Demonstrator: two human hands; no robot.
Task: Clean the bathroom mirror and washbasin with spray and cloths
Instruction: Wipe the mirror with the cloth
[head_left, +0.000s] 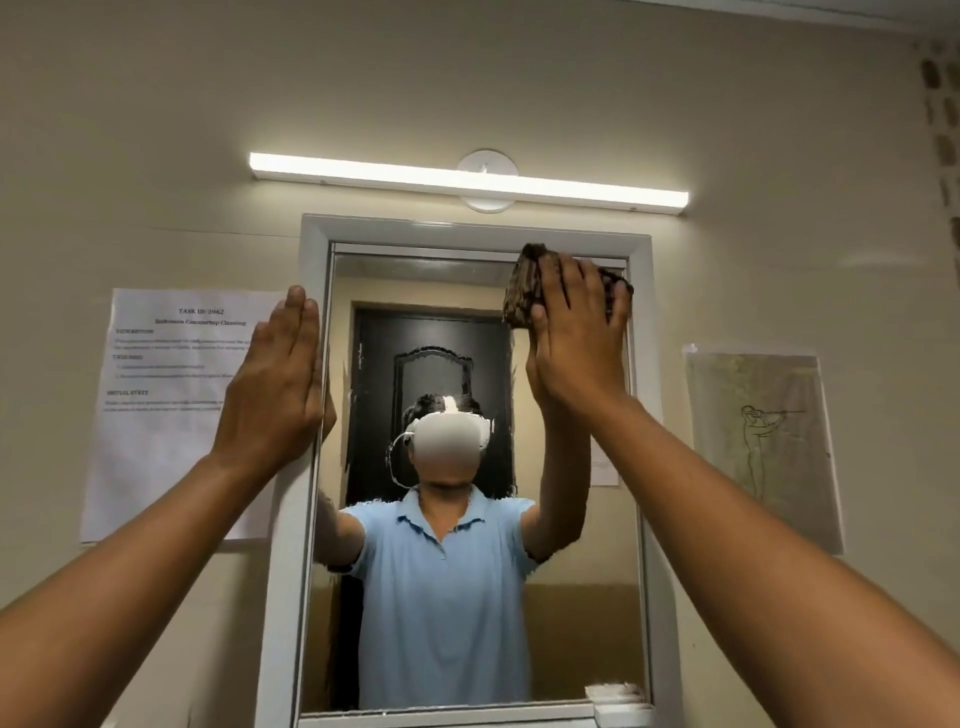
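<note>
The white-framed mirror hangs on the wall straight ahead. My right hand presses a dark brown cloth flat against the glass near the top right corner, fingers spread over it. My left hand lies flat with straight fingers against the mirror's left frame. The washbasin and the spray are out of view.
A lit tube lamp runs above the mirror. A printed task sheet is taped to the wall at the left, a sketch in a plastic sleeve at the right. A white object sits at the mirror's lower right corner.
</note>
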